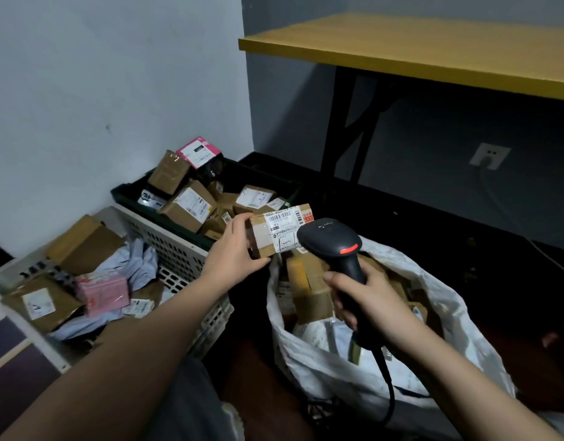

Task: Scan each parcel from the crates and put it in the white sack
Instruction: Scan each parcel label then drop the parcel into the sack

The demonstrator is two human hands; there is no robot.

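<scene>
1. Your left hand grips one end of a taped cardboard parcel, label side up, held over the near edge of the white sack; your right hand is wrapped round the handle of a black corded barcode scanner, whose head sits just beside the parcel's label; you look to be mid-scan.
2. Progress, as a judgement: the sack already holds several boxes and pale mailers, so a fair share seems done; much is left, though.
3. The dark crate against the wall is heaped with brown boxes, with a pink-labelled package on top; the white perforated crate nearer you still holds flat brown parcels, a pink wrapped packet and crumpled grey mailers.
4. Next, presumably: lower this parcel into the sack, then reach for another.
5. The room: both crates and the sack stand on a dark floor in a corner of pale walls; a yellow-topped table on black legs stands beyond the sack, with a wall socket under it, a cable running from it; the light is dim.
</scene>
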